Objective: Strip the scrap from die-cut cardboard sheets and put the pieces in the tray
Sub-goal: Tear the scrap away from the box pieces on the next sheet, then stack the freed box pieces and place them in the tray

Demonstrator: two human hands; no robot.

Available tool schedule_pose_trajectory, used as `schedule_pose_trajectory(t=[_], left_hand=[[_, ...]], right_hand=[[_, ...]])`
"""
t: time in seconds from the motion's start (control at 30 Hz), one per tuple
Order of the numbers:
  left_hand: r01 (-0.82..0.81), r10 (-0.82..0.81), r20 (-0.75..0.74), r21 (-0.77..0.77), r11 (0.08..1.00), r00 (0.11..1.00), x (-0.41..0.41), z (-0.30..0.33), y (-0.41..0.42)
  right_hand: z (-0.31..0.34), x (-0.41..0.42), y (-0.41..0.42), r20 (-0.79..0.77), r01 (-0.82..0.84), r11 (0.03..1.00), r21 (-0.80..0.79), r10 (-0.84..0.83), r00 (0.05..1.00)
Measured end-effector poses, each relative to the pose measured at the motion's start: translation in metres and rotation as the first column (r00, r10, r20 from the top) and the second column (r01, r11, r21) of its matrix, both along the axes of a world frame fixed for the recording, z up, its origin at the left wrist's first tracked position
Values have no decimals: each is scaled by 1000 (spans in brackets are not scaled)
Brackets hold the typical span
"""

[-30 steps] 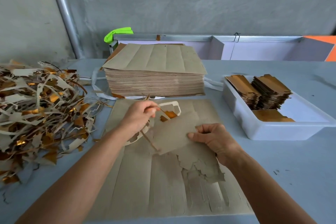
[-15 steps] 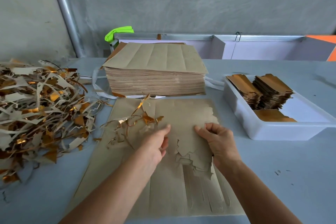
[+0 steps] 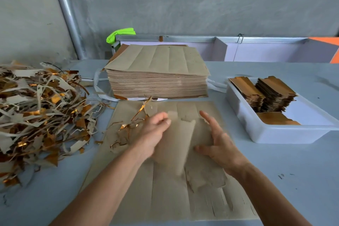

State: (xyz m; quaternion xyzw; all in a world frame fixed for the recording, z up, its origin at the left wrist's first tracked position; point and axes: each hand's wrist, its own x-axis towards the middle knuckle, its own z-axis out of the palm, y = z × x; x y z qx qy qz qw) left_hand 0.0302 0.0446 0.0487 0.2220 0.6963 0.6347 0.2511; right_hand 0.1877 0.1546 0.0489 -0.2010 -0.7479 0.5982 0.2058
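Light: soft, even daylight, no glare | Shadows: faint, seen under the tray | Blur: motion smear on left hand and lifted cardboard piece | Distortion: wide-angle bending at edges

Motion blur smears the left hand and the loose cardboard piece at its fingers, so whether it has a grip on the piece cannot be told. The scrap pile runs off the left edge. An orange thing is cut off far right.
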Motion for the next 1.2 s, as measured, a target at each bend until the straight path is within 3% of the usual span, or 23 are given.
schedule_pose_trajectory(t=[0.07,0.2,0.27,0.37,0.5,0.6,0.73,0.9,1.07,1.2], left_hand=[[-1,-4,-77,-66,998,997,18,-12,9],[-102,102,59,3,995,993,41,-23,21],[-193,198,51,-83,978,979,49,-22,26],[-254,253,79,7,967,964,62,-20,35],[-195,198,-48,56,979,979,83,-22,39],[12,-25,69,176,984,997,78,-22,28],[190,-190,94,2,982,977,54,-22,14],[187,-187,8,18,982,982,41,-20,10],[184,-184,54,16,983,981,48,-34,2],[219,-218,-20,105,970,976,49,-31,1]], right_hand=[[-1,-3,-6,-15,-45,999,-17,45,999],[-7,-4,-12,-62,64,976,-206,-78,995],[-10,-4,-13,-71,150,922,-356,-187,980],[-13,-12,-21,-35,238,798,-554,-308,951],[-13,-19,-23,8,371,845,-384,-399,917],[-8,-13,-16,-92,378,835,-400,-447,890],[-5,-8,-20,-231,263,886,-382,-368,901],[3,-12,-15,-314,226,905,-360,-346,884],[-12,-15,-27,-234,226,936,-271,-292,927],[-8,-13,-23,-197,242,927,-285,-304,932]])
